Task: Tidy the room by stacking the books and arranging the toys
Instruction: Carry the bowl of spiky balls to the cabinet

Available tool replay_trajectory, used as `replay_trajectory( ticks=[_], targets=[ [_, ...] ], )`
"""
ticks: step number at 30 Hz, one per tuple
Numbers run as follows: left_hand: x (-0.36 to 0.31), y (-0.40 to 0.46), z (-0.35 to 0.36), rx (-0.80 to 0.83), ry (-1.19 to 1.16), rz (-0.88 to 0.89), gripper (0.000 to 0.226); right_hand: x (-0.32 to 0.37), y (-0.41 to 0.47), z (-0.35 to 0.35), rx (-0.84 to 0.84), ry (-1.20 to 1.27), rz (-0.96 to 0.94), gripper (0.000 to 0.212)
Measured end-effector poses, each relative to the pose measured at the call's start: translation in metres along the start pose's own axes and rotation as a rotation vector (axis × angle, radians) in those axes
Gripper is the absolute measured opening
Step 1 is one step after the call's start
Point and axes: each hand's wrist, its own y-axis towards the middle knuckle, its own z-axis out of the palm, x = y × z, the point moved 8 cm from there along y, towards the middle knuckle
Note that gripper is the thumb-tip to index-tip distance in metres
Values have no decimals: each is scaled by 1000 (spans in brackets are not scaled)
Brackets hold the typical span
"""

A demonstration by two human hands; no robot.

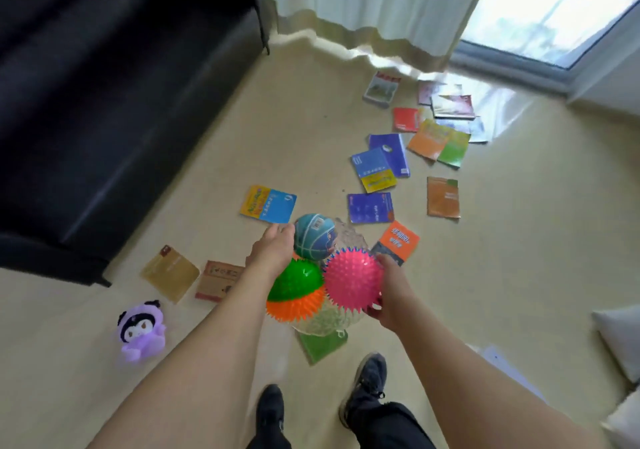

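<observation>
while both hands point(273, 251) cradle five balls point(351, 280), books point(370, 208) lie scattered.

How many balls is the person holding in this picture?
4 clearly: blue basketball by left hand, green spiky ball, orange spiky ball beneath, pink spiky ball in right hand. Clear ones may hide behind.

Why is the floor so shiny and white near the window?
In the head view, daylight through the window glares off the floor, washing out the far books; the wide lens bends the sofa, and the plush toy looks slightly blurred.
</observation>
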Motion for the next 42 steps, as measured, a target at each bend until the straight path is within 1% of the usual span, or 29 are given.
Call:
replay_trajectory(
  ticks=[2, 3, 4, 5, 8, 11, 13, 15, 18, 21, 24, 25, 29, 31, 33, 36, 38, 39, 40, 42],
  targets=[
    [-53, -14, 33, 50, 47, 76, 76, 27, -9, -40, -23, 85, -36, 41],
    [-79, -21, 52, 70, 48, 104, 72, 41, -11, -59, -19, 112, -42, 47],
    [-102, -26, 69, 83, 42, 119, 67, 56, -14, -75, -9, 140, -35, 48],
    [-123, -31, 86, 93, 46, 147, 63, 69, -15, -89, 18, 170, -9, 48],
    [-185, -48, 150, 154, 79, 190, 64, 111, -13, -156, 3, 221, 30, 49],
    [-241, -56, 196, 160, 79, 253, 52, 152, -7, -209, -30, 248, -1, 48],
    [-282, -61, 235, 189, 108, 286, 50, 179, -1, -247, -44, 278, -12, 45],
    [-317, -64, 268, 228, 145, 293, 52, 204, 6, -276, -51, 297, -20, 41],
    [-362, -57, 316, 267, 220, 289, 64, 244, 27, -321, -69, 322, -23, 35],
    [-418, -32, 380, 327, 261, 303, 69, 299, 61, -373, -93, 321, -41, 29],
    [-483, -10, 453, 415, 256, 344, 76, 357, 93, -433, -166, 345, -68, 28],
    [-509, -12, 473, 419, 269, 369, 77, 377, 98, -453, -188, 361, -70, 28],
    [-604, -31, 557, 472, 300, 403, 65, 449, 113, -537, -240, 382, -69, 33],
    [-656, -39, 604, 511, 336, 454, 58, 482, 118, -581, -263, 450, -99, 37],
    [-701, -50, 649, 539, 362, 491, 58, 505, 122, -623, -293, 525, -82, 39],
    [-759, -62, 720, 545, 441, 515, 64, 535, 143, -692, -301, 611, -64, 44],
    [-787, -65, 758, 548, 497, 523, 66, 555, 155, -729, -314, 613, -58, 49],
    [-796, -63, 775, 549, 521, 533, 66, 563, 160, -744, -320, 620, -45, 47],
    [-820, -64, 806, 534, 525, 580, 65, 582, 168, -770, -314, 631, -43, 43],
    [-845, -67, 837, 515, 521, 640, 61, 601, 182, -801, -326, 639, -53, 37]
  ],
)
